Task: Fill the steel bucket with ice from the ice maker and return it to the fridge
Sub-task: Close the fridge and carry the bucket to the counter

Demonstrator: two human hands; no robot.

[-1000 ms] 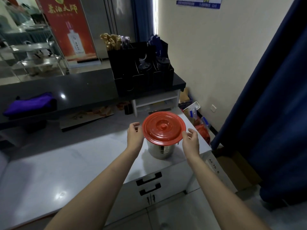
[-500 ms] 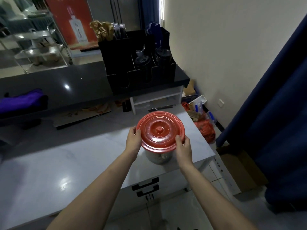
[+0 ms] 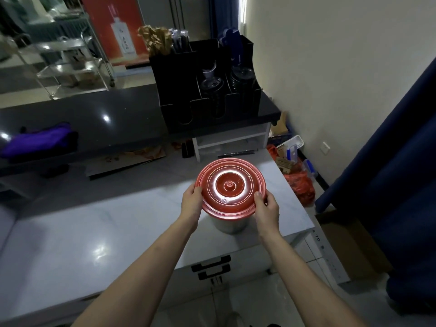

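A steel bucket [image 3: 230, 224] stands near the right end of a white marble-look counter [image 3: 94, 232]. A round red plastic lid [image 3: 231, 187] with a small centre knob covers its top, hiding the inside. My left hand [image 3: 191, 201] grips the lid's left rim, thumb on top. On the opposite side my right hand [image 3: 267, 207] grips the right rim the same way. Only the bucket's lower steel wall shows beneath the lid.
A black organiser [image 3: 207, 83] with cups and straws sits on a dark raised counter [image 3: 82, 119] behind. A purple cloth [image 3: 40, 140] lies at the left. Red bags and boxes [image 3: 297, 180] crowd the floor right of the counter, beside a blue curtain [image 3: 389, 161]. Drawer handles [image 3: 211, 267] sit below.
Both hands closed in from beside the lid and now grip its rim. My view has moved closer and looks more steeply down onto the lid.
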